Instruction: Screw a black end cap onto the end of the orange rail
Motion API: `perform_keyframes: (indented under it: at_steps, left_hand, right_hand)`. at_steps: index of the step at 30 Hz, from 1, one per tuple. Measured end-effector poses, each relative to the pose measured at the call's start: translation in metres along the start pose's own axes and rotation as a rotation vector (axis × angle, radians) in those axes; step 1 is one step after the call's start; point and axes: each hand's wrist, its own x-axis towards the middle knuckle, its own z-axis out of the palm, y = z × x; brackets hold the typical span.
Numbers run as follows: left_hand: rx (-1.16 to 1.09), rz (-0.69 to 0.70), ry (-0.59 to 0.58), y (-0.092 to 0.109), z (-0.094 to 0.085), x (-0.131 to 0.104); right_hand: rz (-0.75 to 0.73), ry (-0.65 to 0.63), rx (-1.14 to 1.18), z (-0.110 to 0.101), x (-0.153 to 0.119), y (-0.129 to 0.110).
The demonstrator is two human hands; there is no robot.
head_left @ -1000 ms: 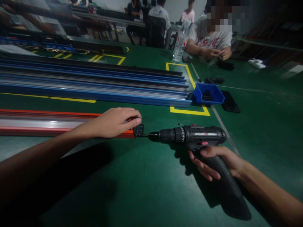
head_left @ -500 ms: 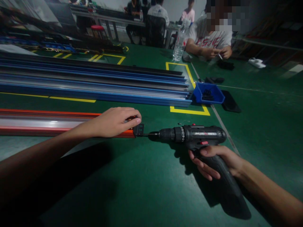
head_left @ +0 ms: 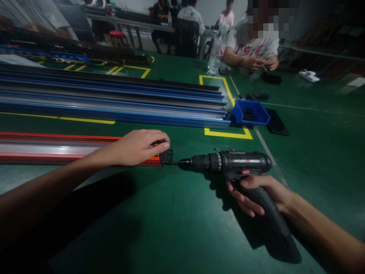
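Green table (head_left: 176, 213), yellow tape (head_left: 225, 133), held drill (head_left: 246, 161), seated people (head_left: 189, 15)

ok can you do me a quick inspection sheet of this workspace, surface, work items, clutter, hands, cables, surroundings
Surface: green table with yellow lines
Work items: orange rail with a black end piece; drill, bit reaching the end piece, contact unclear
Clutter: blue and dark rails lying side by side; blue bin holding small black parts; clear plastic bottle, upright
Hands: left hand resting over the orange rail's end; right hand gripping the drill's handle
Cables: nothing seen for certain
Surroundings: person in a white printed shirt across the table; red stool behind; background dim
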Motion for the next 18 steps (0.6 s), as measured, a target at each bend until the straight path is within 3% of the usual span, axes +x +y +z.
perform_keyframes:
  at_steps: [18]
  left_hand:
    - [0.006,-0.033,0.007,0.0019,-0.0006,-0.0003]
  right_hand:
    - [-0.004,-0.008,0.002,0.0003,-0.0006,0.0030]
